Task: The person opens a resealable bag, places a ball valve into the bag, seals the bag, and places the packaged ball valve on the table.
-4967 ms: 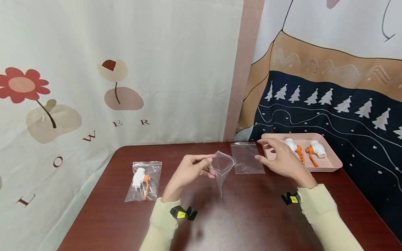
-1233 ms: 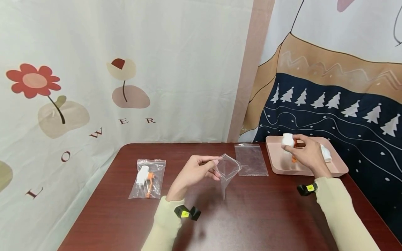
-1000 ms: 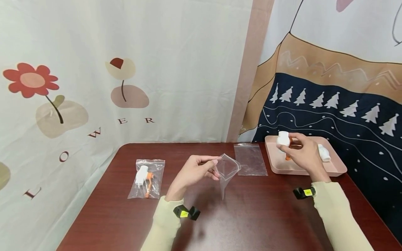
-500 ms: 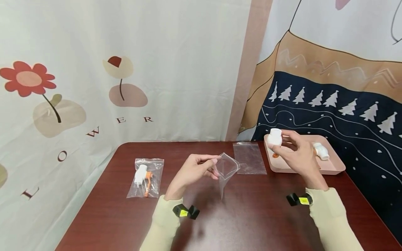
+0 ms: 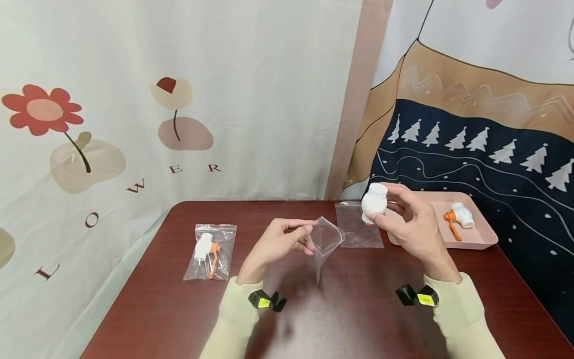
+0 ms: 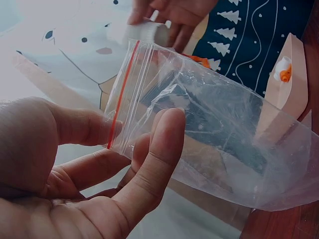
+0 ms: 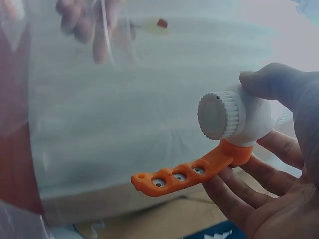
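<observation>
One bagged valve (image 5: 204, 246) looks done — your left hand (image 5: 279, 240) pinches an open bag (image 6: 224, 124), right hand (image 5: 414, 227) grips another valve (image 5: 374, 202) — probably just the last valve (image 5: 463, 216) in the tray (image 5: 483, 234) left.

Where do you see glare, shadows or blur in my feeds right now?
Head: pale sheen and soft shadows on the table. Left wrist: bright streaks on the clear bag; right hand and white valve blurred beyond it. Right wrist: upper right corner washed out, left hand hazy in the background, orange handle comparatively sharp.
</observation>
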Demonstrator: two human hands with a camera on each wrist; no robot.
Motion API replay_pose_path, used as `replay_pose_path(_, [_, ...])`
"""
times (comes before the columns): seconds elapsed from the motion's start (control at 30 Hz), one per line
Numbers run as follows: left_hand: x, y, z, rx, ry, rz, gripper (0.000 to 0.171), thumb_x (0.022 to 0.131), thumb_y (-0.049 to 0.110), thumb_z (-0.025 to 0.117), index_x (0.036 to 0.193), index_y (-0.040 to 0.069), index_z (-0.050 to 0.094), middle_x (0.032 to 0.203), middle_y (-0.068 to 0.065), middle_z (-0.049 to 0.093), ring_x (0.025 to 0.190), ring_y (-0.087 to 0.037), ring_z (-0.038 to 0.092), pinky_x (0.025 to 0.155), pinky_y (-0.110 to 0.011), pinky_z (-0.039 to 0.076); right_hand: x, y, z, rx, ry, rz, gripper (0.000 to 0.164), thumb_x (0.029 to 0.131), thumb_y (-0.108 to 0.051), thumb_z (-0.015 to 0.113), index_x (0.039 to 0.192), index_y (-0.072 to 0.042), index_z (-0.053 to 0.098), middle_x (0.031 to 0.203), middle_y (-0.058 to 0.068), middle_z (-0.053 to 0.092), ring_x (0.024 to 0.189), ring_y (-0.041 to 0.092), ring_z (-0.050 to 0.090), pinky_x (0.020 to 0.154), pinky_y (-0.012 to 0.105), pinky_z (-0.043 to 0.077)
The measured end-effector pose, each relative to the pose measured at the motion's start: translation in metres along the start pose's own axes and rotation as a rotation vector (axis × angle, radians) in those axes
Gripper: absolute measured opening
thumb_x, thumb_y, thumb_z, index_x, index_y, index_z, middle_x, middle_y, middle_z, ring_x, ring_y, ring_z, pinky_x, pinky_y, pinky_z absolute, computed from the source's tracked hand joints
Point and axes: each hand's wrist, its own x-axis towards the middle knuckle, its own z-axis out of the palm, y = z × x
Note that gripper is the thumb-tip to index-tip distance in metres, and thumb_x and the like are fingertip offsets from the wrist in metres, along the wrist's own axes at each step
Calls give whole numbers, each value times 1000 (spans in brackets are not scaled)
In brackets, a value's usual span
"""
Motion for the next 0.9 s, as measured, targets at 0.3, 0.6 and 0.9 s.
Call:
replay_pose_path(0.3, [1, 1, 2, 2, 1, -11, 34, 102, 7, 59, 133, -6, 64, 82, -20, 74, 67, -17, 71, 77, -45, 65, -5, -17, 17, 114, -53, -107, 62, 77, 16, 79, 135, 1, 61, 131, 6, 65, 107, 14, 64, 100, 16, 53])
replay_pose_path(0.6, [1, -1, 5, 17, 8, -27, 33, 101, 7, 59, 132, -3, 66, 78, -16, 73, 67, -17, 71, 74, -39, 65, -11, -28, 35, 268, -142, -217, 63, 73, 23, 76, 132, 7, 60, 136, 23, 60, 117, 21, 65, 106, 26, 52])
replay_pose_path(0.9, [0, 2, 11, 30, 25, -43, 32, 100, 7, 60, 130, 1, 69, 78, -16, 74, 66, -19, 71, 74, -40, 65, -14, -32, 45, 334, -214, -271, 59, 72, 21, 78, 127, 9, 61, 135, 29, 58, 119, 26, 63, 104, 27, 54])
